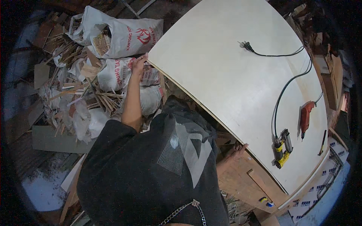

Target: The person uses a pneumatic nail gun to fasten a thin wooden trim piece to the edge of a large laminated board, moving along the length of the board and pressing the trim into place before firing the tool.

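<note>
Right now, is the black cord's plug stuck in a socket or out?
Out. The plug lies loose on the pale plywood sheet, prongs bare, with no socket near it.

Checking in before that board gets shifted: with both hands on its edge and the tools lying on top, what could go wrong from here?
1. The nail gun, drill and loose plug lie unsecured on the board; tilting it could slide them off.
2. The left hand grips the far corner and the right hand the near edge, a wide stretch, so the board may slip or twist.
3. Scrap wood and sacks lie near the feet, a likely trip hazard.
</note>
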`<action>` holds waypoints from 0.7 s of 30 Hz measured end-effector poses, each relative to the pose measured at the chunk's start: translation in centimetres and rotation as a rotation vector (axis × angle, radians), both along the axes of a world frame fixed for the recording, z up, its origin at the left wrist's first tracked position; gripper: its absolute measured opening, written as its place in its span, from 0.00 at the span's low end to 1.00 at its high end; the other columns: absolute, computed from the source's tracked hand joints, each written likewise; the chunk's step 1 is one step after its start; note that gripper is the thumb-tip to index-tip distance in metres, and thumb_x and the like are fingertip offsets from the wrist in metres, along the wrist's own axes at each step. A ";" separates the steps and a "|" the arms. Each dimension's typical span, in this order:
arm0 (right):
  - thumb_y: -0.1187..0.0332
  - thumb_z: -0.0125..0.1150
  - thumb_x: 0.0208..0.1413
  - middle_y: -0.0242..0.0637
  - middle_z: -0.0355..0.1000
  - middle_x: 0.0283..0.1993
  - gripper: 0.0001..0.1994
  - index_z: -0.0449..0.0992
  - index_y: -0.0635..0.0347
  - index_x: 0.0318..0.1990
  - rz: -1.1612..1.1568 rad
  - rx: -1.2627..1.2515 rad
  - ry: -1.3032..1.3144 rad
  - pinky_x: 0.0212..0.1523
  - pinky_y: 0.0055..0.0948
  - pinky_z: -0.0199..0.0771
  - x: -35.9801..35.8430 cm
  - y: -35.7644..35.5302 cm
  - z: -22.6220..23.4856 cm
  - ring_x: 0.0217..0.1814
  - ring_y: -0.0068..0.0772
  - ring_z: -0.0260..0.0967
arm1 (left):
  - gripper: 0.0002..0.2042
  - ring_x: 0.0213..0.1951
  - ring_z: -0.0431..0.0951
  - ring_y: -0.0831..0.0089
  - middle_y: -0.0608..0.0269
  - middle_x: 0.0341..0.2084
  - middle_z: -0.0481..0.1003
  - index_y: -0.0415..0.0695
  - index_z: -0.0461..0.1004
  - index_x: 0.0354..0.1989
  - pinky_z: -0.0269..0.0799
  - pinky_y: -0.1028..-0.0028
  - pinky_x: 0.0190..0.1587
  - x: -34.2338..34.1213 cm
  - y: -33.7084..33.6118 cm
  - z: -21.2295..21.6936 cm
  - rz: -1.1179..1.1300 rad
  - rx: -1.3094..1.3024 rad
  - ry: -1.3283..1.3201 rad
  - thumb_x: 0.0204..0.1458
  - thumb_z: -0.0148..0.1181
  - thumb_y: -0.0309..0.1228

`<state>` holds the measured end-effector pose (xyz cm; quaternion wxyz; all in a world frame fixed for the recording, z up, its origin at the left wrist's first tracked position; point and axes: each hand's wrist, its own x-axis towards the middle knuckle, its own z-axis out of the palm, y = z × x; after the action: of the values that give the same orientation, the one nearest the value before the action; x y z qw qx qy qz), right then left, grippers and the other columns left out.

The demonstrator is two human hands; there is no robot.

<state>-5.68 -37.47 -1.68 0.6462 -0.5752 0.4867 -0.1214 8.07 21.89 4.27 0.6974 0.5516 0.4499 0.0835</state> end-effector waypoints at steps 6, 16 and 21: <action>0.59 0.48 0.60 0.44 0.62 0.52 0.25 0.59 0.67 0.59 0.038 0.047 -0.025 0.52 0.34 0.65 -0.3 -1.6 -1.8 0.50 0.39 0.64 | 0.15 0.22 0.74 0.75 0.65 0.29 0.76 0.41 0.76 0.37 0.70 0.79 0.21 -0.6 0.3 -0.5 -0.014 -0.018 0.000 0.51 0.59 0.40; 0.62 0.45 0.61 0.41 0.66 0.38 0.19 0.66 0.66 0.54 0.366 -0.431 -0.028 0.53 0.34 0.63 -2.7 -1.4 0.1 0.45 0.36 0.64 | 0.12 0.41 0.74 0.66 0.59 0.38 0.72 0.40 0.71 0.43 0.70 0.66 0.44 -1.9 3.9 -5.3 -0.380 0.046 -0.201 0.54 0.52 0.33; 0.52 0.57 0.55 0.34 0.70 0.37 0.23 0.66 0.62 0.49 -0.122 0.042 -0.082 0.31 0.23 0.68 0.3 1.5 3.3 0.31 0.24 0.66 | 0.20 0.45 0.71 0.63 0.54 0.44 0.69 0.36 0.66 0.49 0.71 0.67 0.44 -1.7 9.7 -11.1 -0.353 0.018 -0.144 0.55 0.53 0.39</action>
<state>-5.34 -36.01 1.64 0.6688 -0.5253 0.4965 -0.1738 6.38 31.62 -6.81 0.7266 0.6208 0.2944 0.0031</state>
